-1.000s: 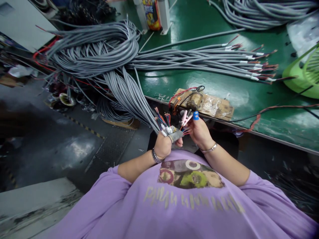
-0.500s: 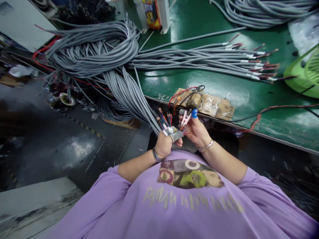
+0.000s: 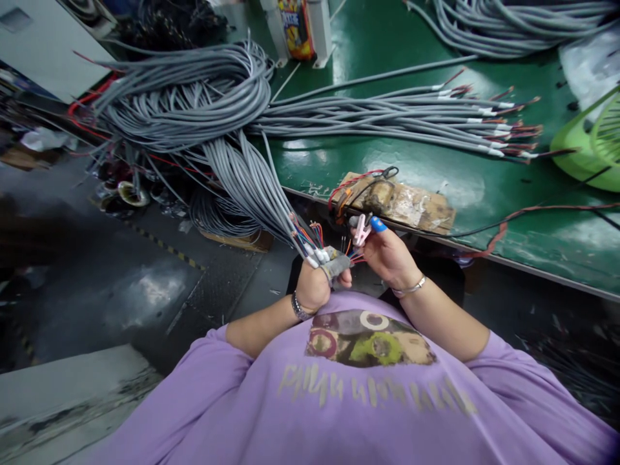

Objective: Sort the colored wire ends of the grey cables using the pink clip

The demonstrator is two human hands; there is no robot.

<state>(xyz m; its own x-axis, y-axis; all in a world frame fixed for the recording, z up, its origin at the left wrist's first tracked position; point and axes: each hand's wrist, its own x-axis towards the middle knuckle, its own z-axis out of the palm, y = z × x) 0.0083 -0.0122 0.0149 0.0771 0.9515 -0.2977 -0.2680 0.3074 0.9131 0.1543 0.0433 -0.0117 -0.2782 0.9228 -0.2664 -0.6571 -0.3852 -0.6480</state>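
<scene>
My left hand [image 3: 314,284] is closed around the ends of several grey cables [image 3: 285,216]. Grey coverings wrap its fingertips. Stripped coloured wires [image 3: 317,234] fan upward from the white-banded ends, and more thin wires [image 3: 356,257] stick out on the right side of the grip. To the right, my right hand [image 3: 392,258] wears a blue cover [image 3: 378,224] on the thumb. Between its thumb and forefinger it pinches a small pink clip-like tool [image 3: 361,230], just above the wire tips. The tool's exact kind is unclear, and its lower part is partly hidden.
On the green table [image 3: 411,155] lie a big grey cable coil [image 3: 184,97] and a bundle with stripped ends [image 3: 387,116]. A scorched wooden board [image 3: 411,205] with leads sits at the front edge. A green fan-like object [image 3: 591,142] stands right, more cable [image 3: 523,26] behind.
My right hand has moved slightly right, away from the left, with the pink tool. My left hand and its cable ends have shifted a little left and tilted.
</scene>
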